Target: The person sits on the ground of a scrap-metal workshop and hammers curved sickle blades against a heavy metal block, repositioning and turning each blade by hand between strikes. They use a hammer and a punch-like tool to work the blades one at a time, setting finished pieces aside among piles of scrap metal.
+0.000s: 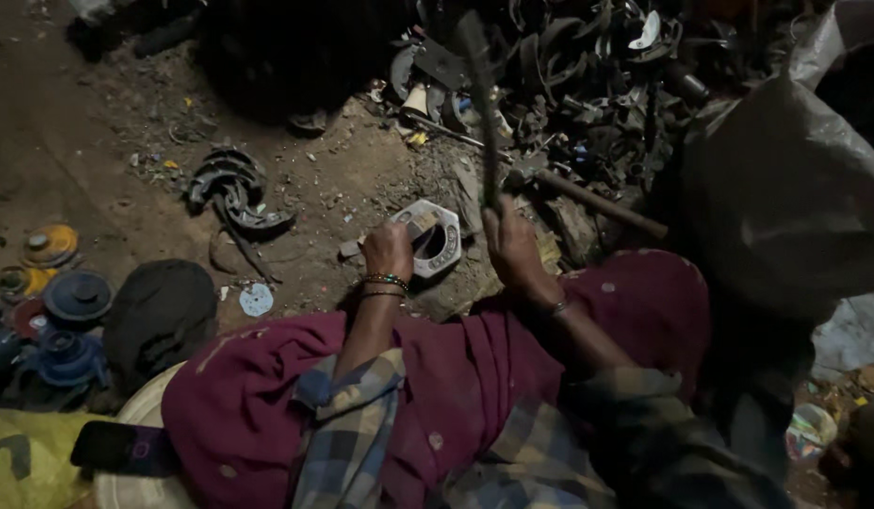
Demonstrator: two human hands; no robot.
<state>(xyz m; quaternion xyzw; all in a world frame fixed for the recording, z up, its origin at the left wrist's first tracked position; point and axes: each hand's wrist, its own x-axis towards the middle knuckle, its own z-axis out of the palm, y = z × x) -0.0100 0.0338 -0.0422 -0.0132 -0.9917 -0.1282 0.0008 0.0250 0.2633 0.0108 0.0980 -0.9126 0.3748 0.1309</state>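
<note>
On the dirt ground (69, 151) in dim light, much of the scene is hard to read: the upper part is a dark heap of scrap metal (597, 66) whose separate pieces cannot be told apart, and the right side is blocked by a grey plastic sack (785, 188) cut off at the frame edge. Left hand (388, 251), bangles at the wrist, is closed on the near edge of a pale octagonal metal part (435, 236) with a round hole; the part rests on the ground just ahead of the knees, partly hidden by the hand. Right hand (514, 253) is clamped around the handle of a long dark tool (482, 104), raised upright and blurred; its head cannot be made out. Beyond the part, a hammer (588, 198) with a wooden handle lies on the ground. A maroon cloth (456, 377) covers the lap. Far left: blue pulley-like discs (74, 302), orange discs (49, 245), a curved dark casting (231, 188). A dark phone (126, 448) lies on a yellow bag (22, 462), bottom left. Ground is littered with small debris.
</note>
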